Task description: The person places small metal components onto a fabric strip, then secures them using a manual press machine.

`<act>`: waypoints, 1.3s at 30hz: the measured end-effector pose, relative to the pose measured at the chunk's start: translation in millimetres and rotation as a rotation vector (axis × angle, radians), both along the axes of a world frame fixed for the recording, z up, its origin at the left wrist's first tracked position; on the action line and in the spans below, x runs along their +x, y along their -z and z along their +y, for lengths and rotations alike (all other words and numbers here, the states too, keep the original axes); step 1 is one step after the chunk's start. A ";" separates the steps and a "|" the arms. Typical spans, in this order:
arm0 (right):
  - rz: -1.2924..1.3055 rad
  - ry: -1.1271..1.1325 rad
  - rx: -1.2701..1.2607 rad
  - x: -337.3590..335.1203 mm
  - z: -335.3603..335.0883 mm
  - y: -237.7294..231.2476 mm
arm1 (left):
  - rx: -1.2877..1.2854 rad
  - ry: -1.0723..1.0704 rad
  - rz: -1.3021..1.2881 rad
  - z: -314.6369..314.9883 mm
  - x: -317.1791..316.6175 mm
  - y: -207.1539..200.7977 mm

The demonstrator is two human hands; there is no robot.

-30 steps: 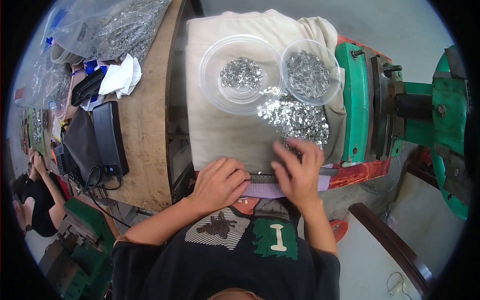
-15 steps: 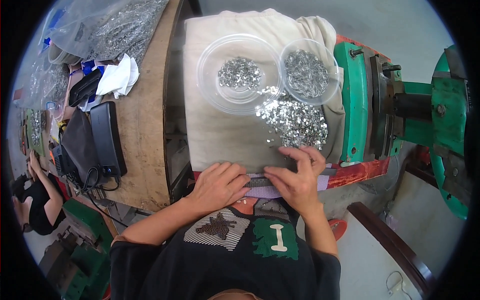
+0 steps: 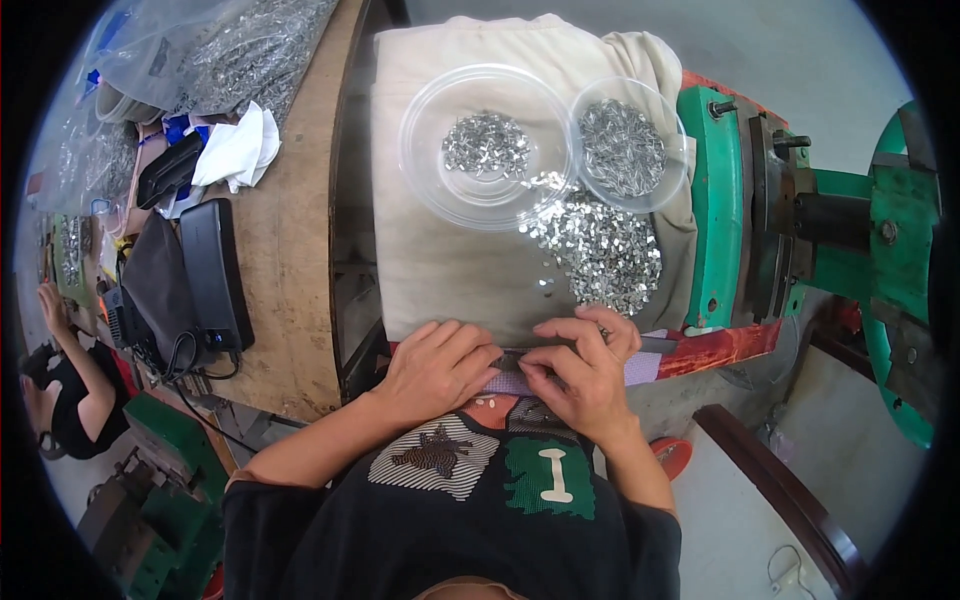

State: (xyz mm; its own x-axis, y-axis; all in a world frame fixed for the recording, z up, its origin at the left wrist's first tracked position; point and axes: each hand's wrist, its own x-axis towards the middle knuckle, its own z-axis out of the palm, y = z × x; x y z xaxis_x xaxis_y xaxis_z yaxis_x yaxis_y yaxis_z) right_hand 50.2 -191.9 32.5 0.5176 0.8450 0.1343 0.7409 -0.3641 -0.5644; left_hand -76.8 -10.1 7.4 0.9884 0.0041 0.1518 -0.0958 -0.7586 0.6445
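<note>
Both hands pinch the strip at the cloth's near edge.
Left hand (image 3: 438, 368) and right hand (image 3: 583, 372) have fingers clamped on strip (image 3: 520, 380); it runs left-right; loose clips (image 3: 600, 250) lie just beyond the right.

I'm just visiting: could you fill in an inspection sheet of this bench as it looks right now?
Surface: beige cloth spread over the bench.
Job's things: loose pile of small metal pieces; large clear dish and small clear dish, both holding such pieces; a lilac strip at the near edge.
Clutter: bags of metal parts, white rag on the wooden table.
Hands: left hand and right hand side by side, fingertips pressing at the strip.
Cables: black cords by a black box.
Surroundings: green machine; another person at left.
</note>
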 end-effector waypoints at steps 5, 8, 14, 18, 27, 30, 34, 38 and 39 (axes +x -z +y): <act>-0.028 0.055 -0.057 -14.8 -5.2 5.5 | -0.055 -0.014 0.044 0.1 5.5 -1.3; -0.012 0.065 -0.071 -15.0 -6.1 0.8 | -0.125 -0.034 0.038 0.1 6.0 -1.2; -0.100 0.222 0.007 19.0 4.7 6.5 | -0.141 -0.044 0.039 0.0 4.9 -0.4; -0.178 0.212 -0.068 34.0 17.7 10.4 | -0.150 -0.049 0.029 -0.1 4.1 0.1; -0.223 0.284 -0.075 24.9 24.2 12.7 | 0.145 0.155 -0.192 -4.7 -6.8 1.3; -0.215 0.301 -0.068 20.4 26.6 13.0 | 0.209 0.193 -0.179 -7.7 -6.4 1.7; -0.141 0.296 -0.053 20.1 28.0 13.2 | 0.224 0.210 -0.177 -9.3 -5.1 1.9; -0.073 0.272 -0.011 16.8 19.2 8.7 | 0.180 0.207 -0.168 -9.5 -6.1 3.1; -0.047 0.252 0.007 13.2 14.7 6.3 | 0.181 0.205 -0.167 -9.8 -6.7 3.4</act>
